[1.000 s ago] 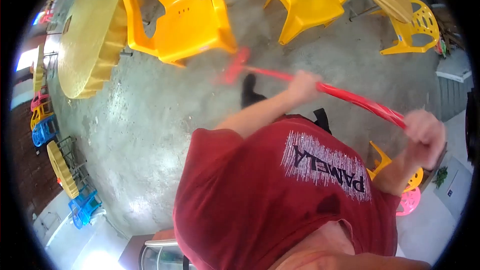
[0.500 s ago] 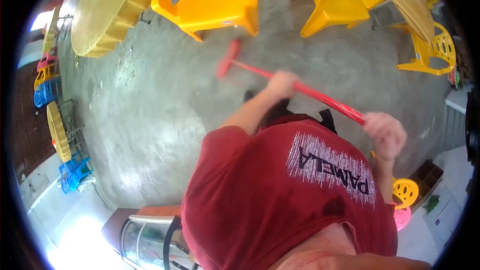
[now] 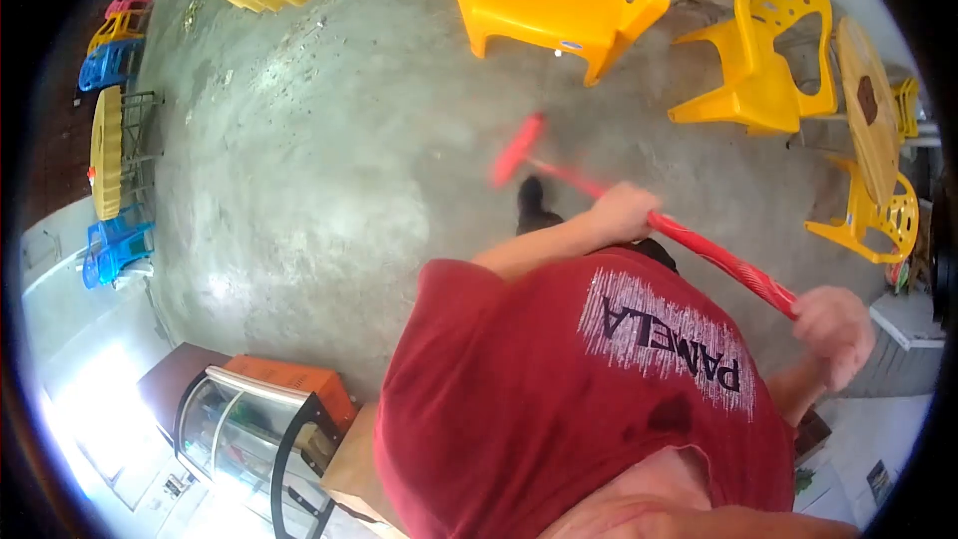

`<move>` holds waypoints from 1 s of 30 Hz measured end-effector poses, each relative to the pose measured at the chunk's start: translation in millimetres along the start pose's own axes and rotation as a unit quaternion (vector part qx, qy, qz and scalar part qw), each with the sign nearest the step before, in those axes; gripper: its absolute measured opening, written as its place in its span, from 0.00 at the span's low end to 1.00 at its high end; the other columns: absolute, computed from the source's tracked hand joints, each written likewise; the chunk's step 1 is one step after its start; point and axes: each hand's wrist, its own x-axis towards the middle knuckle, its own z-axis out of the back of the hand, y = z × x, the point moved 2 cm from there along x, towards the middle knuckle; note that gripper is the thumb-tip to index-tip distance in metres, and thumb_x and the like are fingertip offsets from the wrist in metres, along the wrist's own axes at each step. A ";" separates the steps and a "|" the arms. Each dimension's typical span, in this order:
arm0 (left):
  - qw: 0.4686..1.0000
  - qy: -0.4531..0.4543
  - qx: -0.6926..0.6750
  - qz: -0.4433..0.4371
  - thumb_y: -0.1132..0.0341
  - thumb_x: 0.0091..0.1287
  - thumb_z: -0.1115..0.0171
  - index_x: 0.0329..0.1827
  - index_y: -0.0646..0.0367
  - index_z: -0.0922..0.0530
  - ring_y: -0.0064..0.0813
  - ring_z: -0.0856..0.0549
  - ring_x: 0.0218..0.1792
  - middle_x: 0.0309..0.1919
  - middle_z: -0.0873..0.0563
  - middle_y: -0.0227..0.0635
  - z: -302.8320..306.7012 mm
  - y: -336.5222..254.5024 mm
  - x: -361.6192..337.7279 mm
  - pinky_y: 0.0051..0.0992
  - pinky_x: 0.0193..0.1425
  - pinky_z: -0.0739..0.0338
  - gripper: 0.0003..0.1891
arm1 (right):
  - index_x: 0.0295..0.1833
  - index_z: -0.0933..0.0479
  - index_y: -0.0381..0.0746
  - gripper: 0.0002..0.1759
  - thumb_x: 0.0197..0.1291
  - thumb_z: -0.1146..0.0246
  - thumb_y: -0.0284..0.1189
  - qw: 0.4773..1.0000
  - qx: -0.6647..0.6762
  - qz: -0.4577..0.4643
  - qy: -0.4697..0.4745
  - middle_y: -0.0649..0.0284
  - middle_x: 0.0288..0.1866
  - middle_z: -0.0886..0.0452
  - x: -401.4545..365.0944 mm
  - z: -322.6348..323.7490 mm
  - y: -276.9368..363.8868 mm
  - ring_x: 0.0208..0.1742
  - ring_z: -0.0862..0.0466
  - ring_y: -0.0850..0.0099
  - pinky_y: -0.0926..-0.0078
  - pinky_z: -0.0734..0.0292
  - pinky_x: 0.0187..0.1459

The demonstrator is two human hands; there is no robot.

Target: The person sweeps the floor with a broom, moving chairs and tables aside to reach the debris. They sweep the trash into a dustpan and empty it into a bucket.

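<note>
Two hands, one red pole point(image 3: 720, 258)
Left hand point(image 3: 626, 213) grips mid-pole, right hand point(image 3: 836, 331) the top end; even pressure suits the red head point(image 3: 517, 149).

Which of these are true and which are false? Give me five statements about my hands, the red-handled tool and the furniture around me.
1. The left hand and right hand both grip the red handle. True.
2. The right hand is the one nearer the tool's red head. False: the left hand is nearer.
3. The red shirt has lettering on it. True.
4. The chair closest to the red head is blue. False: it is a yellow chair.
5. A glass-fronted case shows at the lower left of the view. True.
</note>
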 end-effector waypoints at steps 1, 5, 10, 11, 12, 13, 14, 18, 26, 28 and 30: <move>1.000 -0.007 0.004 0.015 0.50 0.63 0.38 0.20 0.56 0.25 0.46 0.17 0.32 0.23 0.18 0.41 10.3 13.2 -17.5 0.42 0.37 0.24 0.20 | 0.22 0.31 0.41 0.12 0.59 0.47 0.29 1.000 0.021 -0.003 0.005 0.62 0.20 0.24 8.7 -13.2 -10.7 0.23 0.21 0.69 0.61 0.21 0.35; 0.993 -0.060 0.084 0.060 0.60 0.60 0.34 0.24 0.56 0.20 0.46 0.18 0.30 0.24 0.18 0.42 57.7 126.1 -72.3 0.41 0.34 0.23 0.11 | 0.31 0.23 0.31 0.10 0.57 0.47 0.26 0.976 -0.050 -0.207 -0.051 0.59 0.25 0.22 26.5 -87.3 -70.3 0.28 0.20 0.67 0.69 0.23 0.37; 0.963 -0.139 0.190 0.130 0.57 0.55 0.31 0.21 0.55 0.22 0.48 0.18 0.31 0.26 0.18 0.42 143.7 212.6 -94.3 0.42 0.35 0.23 0.13 | 0.33 0.26 0.34 0.09 0.67 0.46 0.24 0.987 0.130 -0.087 0.042 0.60 0.32 0.21 49.6 -152.0 -167.4 0.41 0.20 0.66 0.60 0.26 0.56; 0.960 -0.150 0.202 0.123 0.57 0.55 0.31 0.22 0.54 0.21 0.48 0.18 0.31 0.26 0.18 0.42 163.7 203.5 -84.9 0.42 0.36 0.23 0.12 | 0.32 0.27 0.35 0.09 0.67 0.46 0.24 0.988 0.135 -0.070 0.029 0.60 0.32 0.21 61.1 -141.4 -165.2 0.41 0.20 0.65 0.57 0.27 0.58; 0.958 -0.155 0.210 0.121 0.57 0.55 0.31 0.23 0.54 0.20 0.48 0.18 0.31 0.26 0.17 0.41 172.5 192.3 -80.4 0.43 0.36 0.23 0.11 | 0.30 0.28 0.36 0.10 0.67 0.45 0.25 0.988 0.145 -0.059 0.014 0.60 0.31 0.22 70.3 -131.4 -154.5 0.41 0.20 0.65 0.55 0.29 0.60; 0.962 -0.161 0.189 0.114 0.59 0.55 0.31 0.23 0.54 0.21 0.49 0.18 0.31 0.26 0.18 0.42 174.2 181.4 -76.0 0.43 0.35 0.24 0.11 | 0.29 0.29 0.37 0.11 0.67 0.45 0.25 0.986 0.158 -0.050 0.000 0.60 0.31 0.22 77.1 -123.3 -144.4 0.42 0.20 0.64 0.52 0.30 0.61; 0.965 -0.171 0.172 0.103 0.61 0.54 0.31 0.22 0.55 0.22 0.50 0.19 0.31 0.26 0.18 0.42 177.6 173.3 -63.7 0.44 0.35 0.24 0.11 | 0.28 0.29 0.38 0.12 0.66 0.43 0.26 0.986 0.150 -0.069 0.003 0.59 0.31 0.20 80.4 -106.5 -141.5 0.43 0.19 0.63 0.52 0.29 0.62; 0.970 -0.218 0.106 0.030 0.68 0.51 0.30 0.22 0.58 0.27 0.52 0.21 0.29 0.24 0.20 0.44 179.6 145.8 -29.6 0.43 0.33 0.26 0.11 | 0.46 0.25 0.36 0.14 0.69 0.44 0.37 0.952 0.279 -0.127 0.020 0.55 0.46 0.19 98.4 -54.0 -136.1 0.52 0.20 0.60 0.55 0.31 0.64; 0.897 -0.374 0.064 0.226 0.69 0.59 0.31 0.25 0.57 0.26 0.34 0.18 0.26 0.21 0.23 0.37 228.3 223.0 -33.6 0.33 0.30 0.26 0.11 | 0.63 0.30 0.34 0.43 0.56 0.37 0.59 0.849 -0.053 -0.494 -0.181 0.58 0.63 0.25 136.2 87.2 -373.9 0.64 0.27 0.66 0.65 0.31 0.62; 0.833 -0.429 -0.080 0.339 0.69 0.64 0.34 0.24 0.57 0.29 0.27 0.21 0.26 0.20 0.25 0.31 265.1 210.8 -31.9 0.29 0.30 0.27 0.13 | 0.66 0.32 0.30 0.48 0.54 0.37 0.61 0.851 -0.103 -0.489 -0.159 0.53 0.66 0.28 156.6 114.3 -461.9 0.68 0.30 0.62 0.66 0.33 0.64; 0.819 -0.494 -0.101 0.273 0.67 0.68 0.38 0.22 0.58 0.31 0.22 0.26 0.25 0.20 0.27 0.27 289.9 214.3 -41.4 0.26 0.31 0.29 0.16 | 0.68 0.37 0.27 0.52 0.53 0.37 0.61 0.828 -0.149 -0.518 -0.156 0.46 0.69 0.32 189.9 127.3 -512.3 0.72 0.34 0.56 0.66 0.36 0.68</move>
